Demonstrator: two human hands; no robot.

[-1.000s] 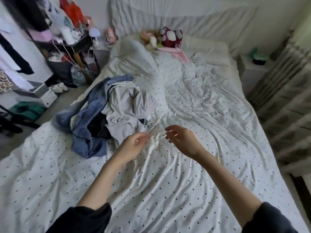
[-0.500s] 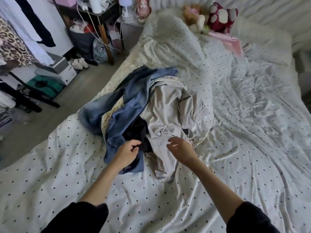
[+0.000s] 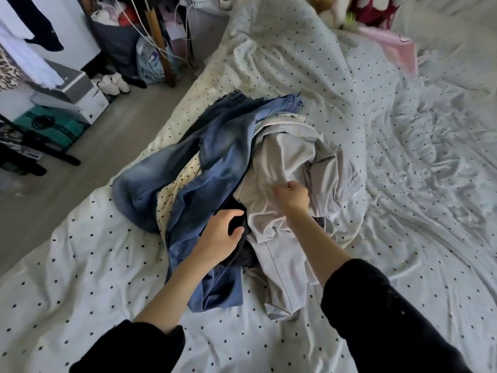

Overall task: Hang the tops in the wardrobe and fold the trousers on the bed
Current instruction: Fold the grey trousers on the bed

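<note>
Right hand [image 3: 291, 196] pinches a fold of the crumpled pale grey cotton garment [image 3: 293, 168] atop the heap; left hand [image 3: 223, 234] curls round the black cloth [image 3: 239, 253] beside the blue denim jeans [image 3: 215, 168], on the dotted white bed [image 3: 107, 278].

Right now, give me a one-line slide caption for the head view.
Left hand grips a black garment while right hand pinches grey trousers in the pile beside blue jeans on the polka-dot bed.

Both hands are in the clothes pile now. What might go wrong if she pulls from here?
The right hand pinches the pale grey garment, which lies tangled with the blue jeans; lifting may drag them along. The left hand holds dark fabric buried underneath, so it may snag. The pile sits near the bed edge and could slide off.
</note>
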